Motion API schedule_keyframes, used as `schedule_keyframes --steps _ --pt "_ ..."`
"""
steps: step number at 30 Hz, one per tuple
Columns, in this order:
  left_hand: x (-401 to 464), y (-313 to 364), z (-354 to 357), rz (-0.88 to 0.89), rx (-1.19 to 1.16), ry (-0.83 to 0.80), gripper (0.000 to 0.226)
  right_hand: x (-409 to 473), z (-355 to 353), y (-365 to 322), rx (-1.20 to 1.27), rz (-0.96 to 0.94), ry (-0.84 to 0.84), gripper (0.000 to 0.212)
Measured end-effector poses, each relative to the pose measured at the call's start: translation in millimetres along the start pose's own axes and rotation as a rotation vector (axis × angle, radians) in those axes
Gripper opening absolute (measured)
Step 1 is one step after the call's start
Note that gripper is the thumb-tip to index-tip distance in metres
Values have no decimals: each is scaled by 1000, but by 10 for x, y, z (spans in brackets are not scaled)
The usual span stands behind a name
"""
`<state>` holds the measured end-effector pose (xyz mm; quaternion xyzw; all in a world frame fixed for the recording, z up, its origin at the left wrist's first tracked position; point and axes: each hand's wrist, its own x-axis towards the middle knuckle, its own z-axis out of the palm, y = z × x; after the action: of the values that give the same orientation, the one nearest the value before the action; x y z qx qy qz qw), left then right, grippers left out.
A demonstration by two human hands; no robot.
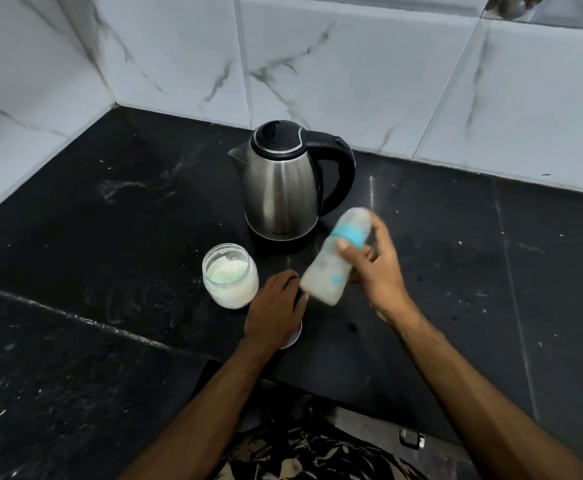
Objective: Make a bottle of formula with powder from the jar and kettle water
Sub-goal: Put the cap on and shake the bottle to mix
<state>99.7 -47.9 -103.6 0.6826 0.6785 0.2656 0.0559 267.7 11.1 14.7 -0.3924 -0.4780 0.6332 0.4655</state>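
The right hand (375,271) grips the bottle (335,258) around its middle, just below the teal collar (349,234), tilted with the capped top pointing far and right, above the counter (110,220) just near of the kettle (279,181). The bottle is blurred, so what is inside it is hard to tell. It looks like light, stiff plastic with a smooth, narrowed waist; holding it there, thumb against fingers, should keep it from slipping, and the collar gives a firmer hold for twisting.

The left hand (274,306) rests palm down, fingers curled over a pale disc (292,339), probably the jar's lid, on the counter.

The jar (229,278) stands open just left of that hand, holding white powder. It looks like glass: heavier, breakable, best held around its body. The kettle, lid closed, should be lifted by its black handle (338,168) on the right.
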Motion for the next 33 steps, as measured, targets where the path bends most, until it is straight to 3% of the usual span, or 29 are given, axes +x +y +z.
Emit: schedule_keyframes --steps 2,4,8,9,13,15,20,21,26,28,31,33 --pt "0 15 -3 8 1 9 36 75 36 -40 198 -25 196 57" --pt "4 20 -10 17 -17 37 31 34 97 -33 234 -15 212 55" --pt "-39 36 -78 36 -145 -3 52 -217 143 37 -139 78 -204 71" --pt "-36 34 -83 40 -133 -12 52 -199 131 21 -160 58 -207 74" --pt "-2 27 -33 13 -24 22 31 86 49 -199 128 -83 232 60" --pt "1 26 -21 21 -21 23 32 110 28 -224 223 -97 276 62" --pt "-4 -17 -24 48 -98 -52 40 -212 108 -70 -216 55 -203 77" --pt "-1 -11 -32 25 -115 -48 37 -197 114 -87 -196 40 -190 77" --pt "-1 32 -38 27 -42 22 36 90 96 -276 235 -105 282 52" --pt "-4 22 -35 25 -58 35 31 -5 125 -249 196 -76 207 54" --pt "-5 16 -57 -10 -214 -3 30 -219 169 -111 -111 32 -140 75" --pt "-19 25 -64 -17 -196 -6 34 -188 144 -107 -125 -5 -131 77"
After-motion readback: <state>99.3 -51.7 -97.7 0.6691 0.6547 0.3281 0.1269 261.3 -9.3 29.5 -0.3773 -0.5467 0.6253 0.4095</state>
